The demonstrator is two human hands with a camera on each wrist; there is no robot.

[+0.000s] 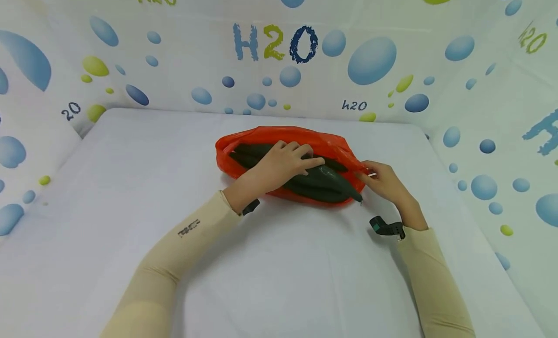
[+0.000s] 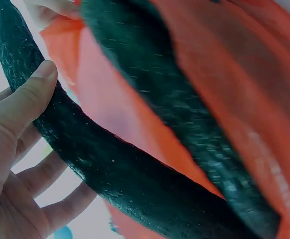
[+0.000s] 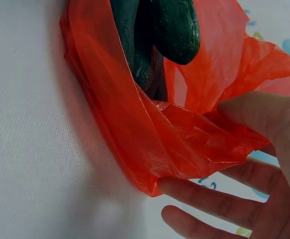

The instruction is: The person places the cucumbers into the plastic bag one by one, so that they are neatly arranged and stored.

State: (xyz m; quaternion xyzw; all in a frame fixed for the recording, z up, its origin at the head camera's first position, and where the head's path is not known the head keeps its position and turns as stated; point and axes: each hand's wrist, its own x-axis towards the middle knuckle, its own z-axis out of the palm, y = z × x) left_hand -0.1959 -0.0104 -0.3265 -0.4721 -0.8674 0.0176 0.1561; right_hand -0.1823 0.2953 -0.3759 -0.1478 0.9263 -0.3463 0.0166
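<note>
A red plastic bag (image 1: pixel 301 133) lies open on the table with several dark green cucumbers (image 1: pixel 250 150) inside. Reaching over it, my left hand (image 1: pixel 281 163) grips one cucumber (image 1: pixel 333 177) whose end rises past the bag's near edge. In the left wrist view, thumb and fingers wrap that cucumber (image 2: pixel 120 164), and a second cucumber (image 2: pixel 169 89) lies beside it against the red plastic. At the bag's right end, my right hand (image 1: pixel 385 180) pinches the gathered rim. The right wrist view shows the thumb over the crumpled plastic (image 3: pixel 194 139), with the lower fingers spread beneath.
A white cloth covers the table (image 1: pixel 279 270). Behind and beside it hangs a white curtain (image 1: pixel 187 42) printed with blue and green drops and H2O lettering. A dark wrist camera (image 1: pixel 387 227) juts out from the right wrist just above the tabletop.
</note>
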